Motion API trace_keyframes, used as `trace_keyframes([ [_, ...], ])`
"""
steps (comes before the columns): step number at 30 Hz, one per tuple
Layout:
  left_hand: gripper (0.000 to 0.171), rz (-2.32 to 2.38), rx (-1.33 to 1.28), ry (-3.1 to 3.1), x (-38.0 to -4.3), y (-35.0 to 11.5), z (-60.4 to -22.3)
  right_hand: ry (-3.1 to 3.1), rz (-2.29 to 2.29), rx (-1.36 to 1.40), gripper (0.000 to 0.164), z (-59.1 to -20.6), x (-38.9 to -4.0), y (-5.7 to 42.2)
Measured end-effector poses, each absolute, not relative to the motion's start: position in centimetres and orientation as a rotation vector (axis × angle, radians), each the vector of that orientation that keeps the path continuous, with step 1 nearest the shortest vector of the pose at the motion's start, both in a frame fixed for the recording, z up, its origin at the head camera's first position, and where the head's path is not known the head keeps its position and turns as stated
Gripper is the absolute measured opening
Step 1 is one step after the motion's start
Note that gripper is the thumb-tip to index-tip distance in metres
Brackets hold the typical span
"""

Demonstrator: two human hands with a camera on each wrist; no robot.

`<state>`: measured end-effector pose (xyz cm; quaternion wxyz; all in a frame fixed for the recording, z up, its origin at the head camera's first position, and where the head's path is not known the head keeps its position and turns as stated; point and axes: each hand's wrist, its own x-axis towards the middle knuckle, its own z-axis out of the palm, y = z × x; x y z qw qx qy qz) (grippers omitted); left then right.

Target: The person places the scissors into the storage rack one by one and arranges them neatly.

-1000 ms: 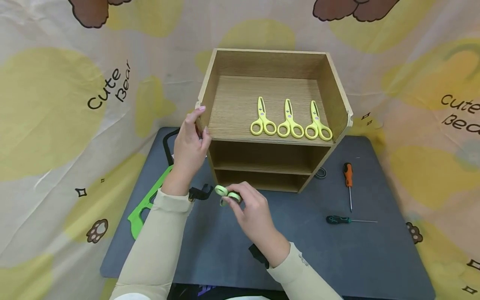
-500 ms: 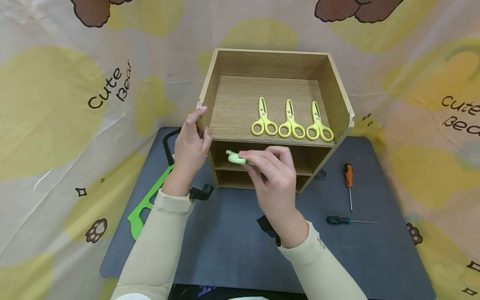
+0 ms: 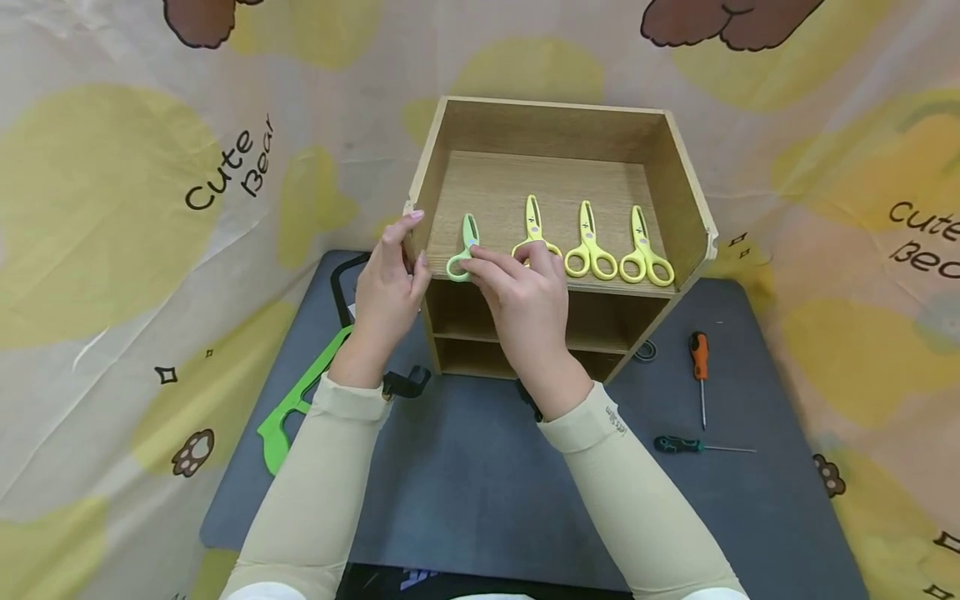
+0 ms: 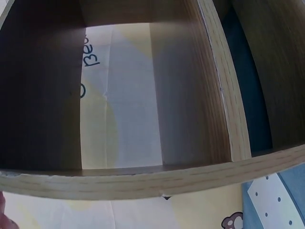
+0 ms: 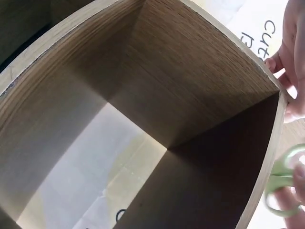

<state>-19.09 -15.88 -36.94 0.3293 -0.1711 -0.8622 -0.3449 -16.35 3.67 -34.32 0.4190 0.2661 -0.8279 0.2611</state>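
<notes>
My left hand (image 3: 384, 292) grips the front of the left side wall of a wooden shelf unit (image 3: 555, 131). In the right wrist view that hand's fingers (image 5: 298, 57) show at the wall's corner. Green scissors (image 3: 470, 230) lie blades inward at the left of the top compartment, and my right hand (image 3: 528, 312) pinches their handle. Beside them is a row of yellow scissors: one (image 3: 533, 218) partly behind the right hand, a middle pair (image 3: 588, 223) and a right pair (image 3: 639, 227). The left wrist view is filled mostly by the unit's front edge (image 4: 119, 186) and open compartments.
A green-handled saw (image 3: 296, 402) lies left of the unit on the grey table (image 3: 465, 483). To the right are an orange screwdriver (image 3: 699, 358), a dark green screwdriver (image 3: 678, 445) and a small dark ring-shaped item (image 3: 646, 351) against the unit's base.
My right hand has carried the green scissors up from in front of the unit into the top compartment and turned their blades inward. The left hand keeps its hold on the side wall.
</notes>
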Motion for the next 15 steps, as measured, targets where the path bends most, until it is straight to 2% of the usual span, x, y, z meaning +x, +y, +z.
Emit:
trace_keyframes([
  [15, 0.053, -0.887, -0.442, -2.231, -18.8, -16.4, -36.8, -2.341, 0.258, 0.617, 0.035, -34.3, -16.8, 2.4],
])
